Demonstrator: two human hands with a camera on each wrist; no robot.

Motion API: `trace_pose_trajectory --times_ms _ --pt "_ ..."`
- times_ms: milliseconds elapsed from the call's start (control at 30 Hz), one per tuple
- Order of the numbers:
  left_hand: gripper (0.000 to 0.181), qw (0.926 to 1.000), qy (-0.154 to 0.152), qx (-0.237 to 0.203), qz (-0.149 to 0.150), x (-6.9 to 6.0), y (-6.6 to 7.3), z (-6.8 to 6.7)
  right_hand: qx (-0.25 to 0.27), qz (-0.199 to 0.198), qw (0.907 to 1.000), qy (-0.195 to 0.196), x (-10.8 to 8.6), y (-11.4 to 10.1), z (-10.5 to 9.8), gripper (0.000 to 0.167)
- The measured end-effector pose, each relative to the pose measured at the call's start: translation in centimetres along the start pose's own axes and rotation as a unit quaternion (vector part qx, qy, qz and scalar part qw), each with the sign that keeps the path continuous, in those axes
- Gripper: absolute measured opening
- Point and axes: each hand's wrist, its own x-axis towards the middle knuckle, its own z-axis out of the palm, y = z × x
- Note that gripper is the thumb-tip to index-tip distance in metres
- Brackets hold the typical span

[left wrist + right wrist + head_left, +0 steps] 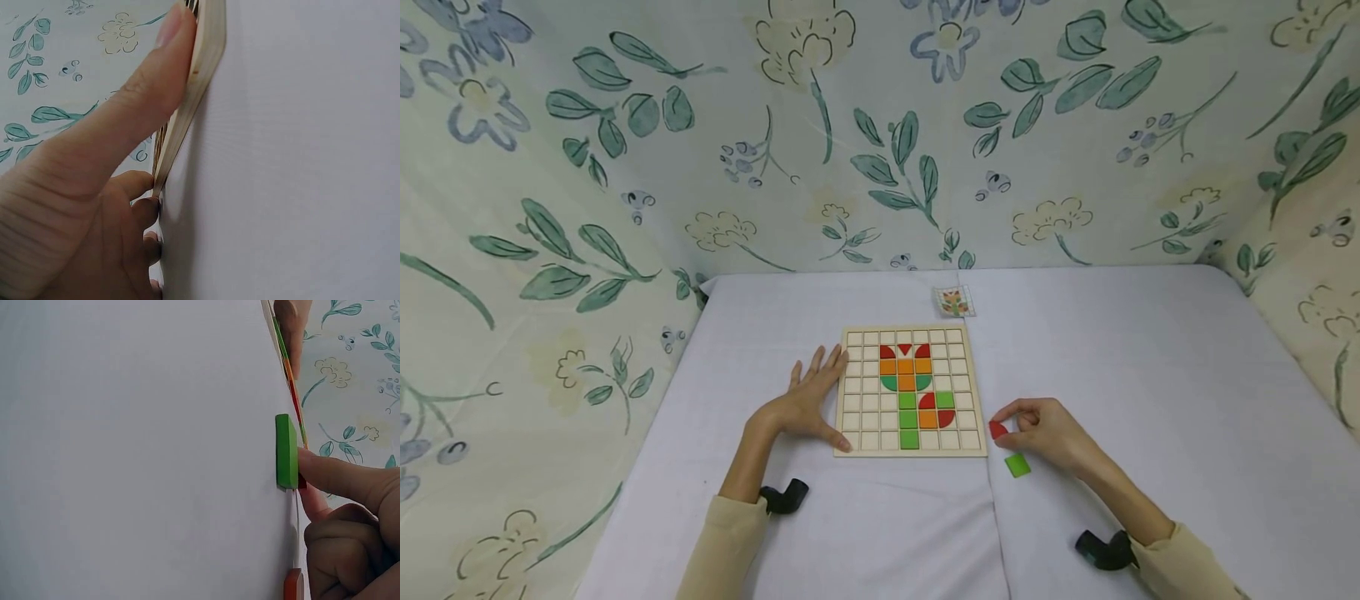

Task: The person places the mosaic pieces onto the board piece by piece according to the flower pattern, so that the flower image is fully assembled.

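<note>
In the head view, a wooden grid board [871, 401] lies on the table, with red, orange and green pieces forming a flower-like pattern in its cells. My left hand [807, 405] rests at the board's left side, fingers spread, thumb on the near-left corner; the left wrist view shows the thumb [147, 94] against the wooden edge. Just right of the board, my right hand [1047, 432] pinches a red piece with a curved edge [997, 429] between thumb and finger. A green square tile [1018, 465] lies on the cloth below that hand. The right wrist view shows this tile [286, 452] partly covering the red piece.
Behind the board lies a small picture card [954, 302] with a flower pattern. An orange-red piece [292, 585] shows at the bottom of the right wrist view. White cloth [1150, 358] covers the table, and a floral curtain [820, 192] hangs behind it.
</note>
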Motion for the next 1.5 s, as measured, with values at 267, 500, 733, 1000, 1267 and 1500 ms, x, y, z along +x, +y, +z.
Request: trace_pose_trajectory --times_ms 267,500,733,1000,1267,1500 --pt "0.151 1.0000 0.001 -0.005 -0.005 0.2 0.4 -0.1 0.003 -0.011 0.9999 0.008 0.8 -0.4 -1.0 0.033" --pt "0.151 0.9999 0.002 -0.008 -0.011 0.5 0.8 -0.3 -0.004 -0.015 0.9998 0.013 1.6 -1.4 -1.5 0.033" --pt "0.152 0.9999 -0.001 -0.007 -0.009 0.7 0.6 -0.3 0.014 -0.046 0.9988 -0.006 2.7 -3.4 -0.5 0.033" --pt "0.154 0.9998 0.000 -0.020 -0.007 0.6 0.5 -0.2 0.019 -0.091 0.9945 -0.049 4.9 -7.1 2.9 0.026" --pt "0.152 0.9999 -0.001 -0.010 -0.008 0.7 0.1 0.0 0.013 -0.089 0.9953 -0.035 6.9 -9.7 6.7 0.022" --pt "0.152 0.9999 -0.002 -0.014 -0.003 0.7 -0.3 0.1 -0.001 -0.091 0.9954 -0.029 7.8 -10.2 8.2 0.020"
